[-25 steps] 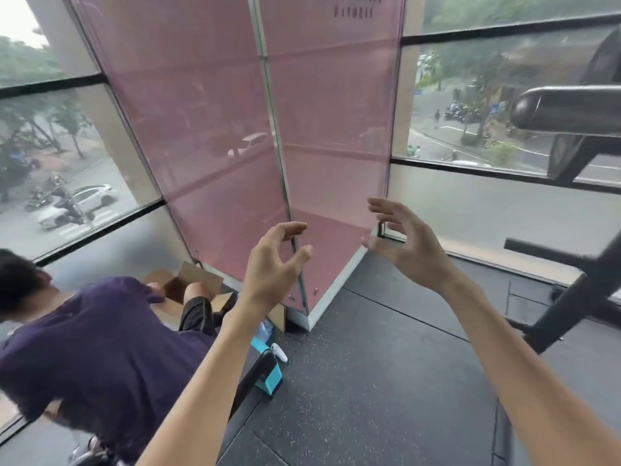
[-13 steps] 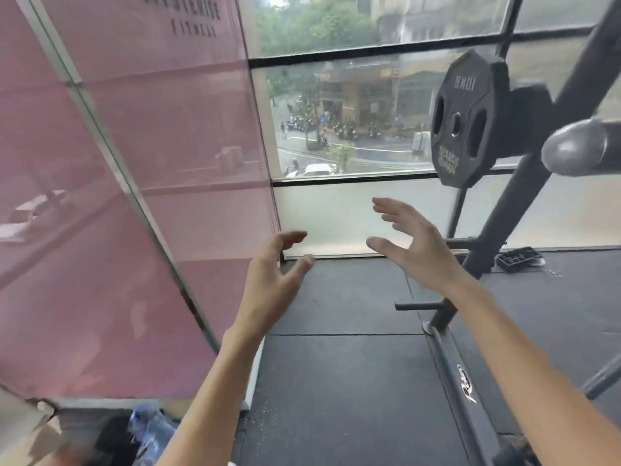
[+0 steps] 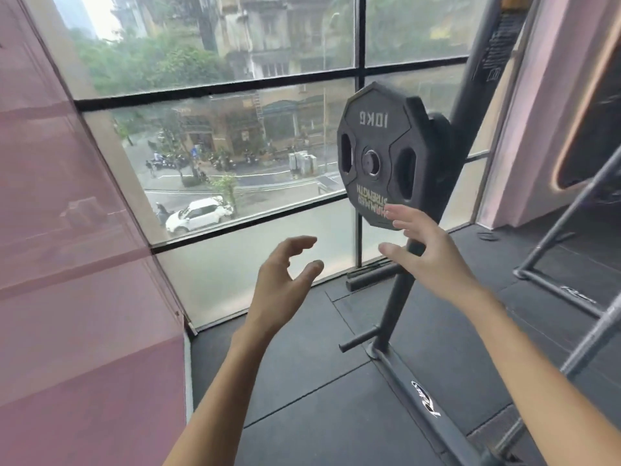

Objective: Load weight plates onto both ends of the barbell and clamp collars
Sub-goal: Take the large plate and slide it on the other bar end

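Hanging upside down, weight plate point(image 3: 386, 156) reads "10KG"; both hands empty.

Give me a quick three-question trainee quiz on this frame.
1. True or false: the black octagonal 10 kg weight plate hangs on the dark steel rack upright.
2. Which of the hands is nearer the plate: A) left hand B) right hand?
3. Fill in: both hands are ___ and hold nothing.

Key: 1 true; 2 B; 3 open
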